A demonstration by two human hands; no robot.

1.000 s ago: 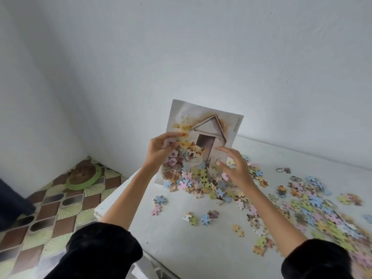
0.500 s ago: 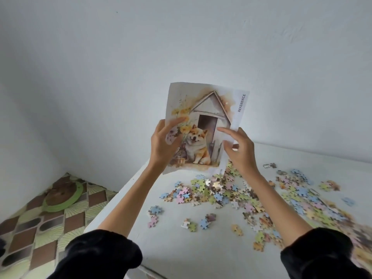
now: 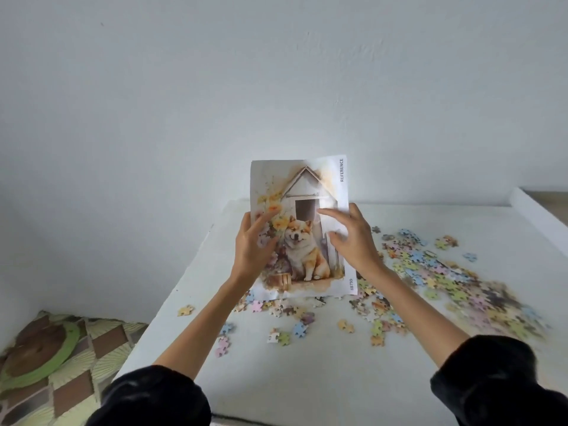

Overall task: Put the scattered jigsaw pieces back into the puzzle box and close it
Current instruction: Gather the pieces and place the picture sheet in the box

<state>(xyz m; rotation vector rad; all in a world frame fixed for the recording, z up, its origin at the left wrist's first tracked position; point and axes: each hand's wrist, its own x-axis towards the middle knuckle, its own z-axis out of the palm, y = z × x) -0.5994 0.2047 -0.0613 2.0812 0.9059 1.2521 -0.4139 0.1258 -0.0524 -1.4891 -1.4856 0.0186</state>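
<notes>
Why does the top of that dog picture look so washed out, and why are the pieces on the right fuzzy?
Head view: glare bleaches the reference sheet near its top; jigsaw pieces at the far right smear, probably motion or wide-angle edge blur; the right hand is slightly blurred.

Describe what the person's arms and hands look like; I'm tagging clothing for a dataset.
Both arms wear black, soft, fuzzy-looking sleeves: the left sleeve and the right sleeve, each pushed up so the forearms are bare. The left hand and right hand are bare, without gloves. No rings, watch, bracelets or markings are visible.
</notes>
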